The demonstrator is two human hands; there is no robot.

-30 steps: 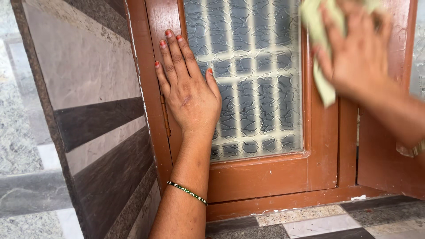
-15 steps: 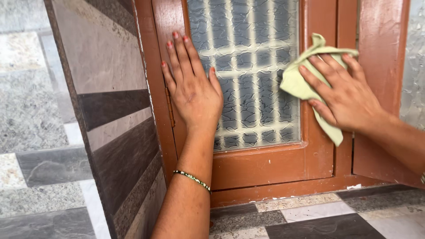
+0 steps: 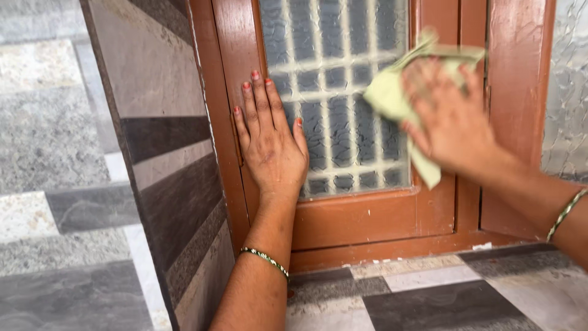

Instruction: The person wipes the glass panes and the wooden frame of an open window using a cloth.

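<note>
While L hand (image 3: 272, 144) lies flat on window frame (image 3: 367, 217), R hand (image 3: 450, 119) presses cloth (image 3: 392, 98).

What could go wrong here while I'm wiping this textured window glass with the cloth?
The left hand presses flat on the textured glass pane, so it may leave fresh smudges there. The right hand holds the pale green cloth only loosely bunched, with an end hanging down, so it might slip free. Pressing from both hands could strain the pane in its brown wooden frame.

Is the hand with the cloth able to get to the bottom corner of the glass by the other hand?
Probably yes: the right hand presses the cloth on the glass, with bare pane between it and the left hand.
</note>
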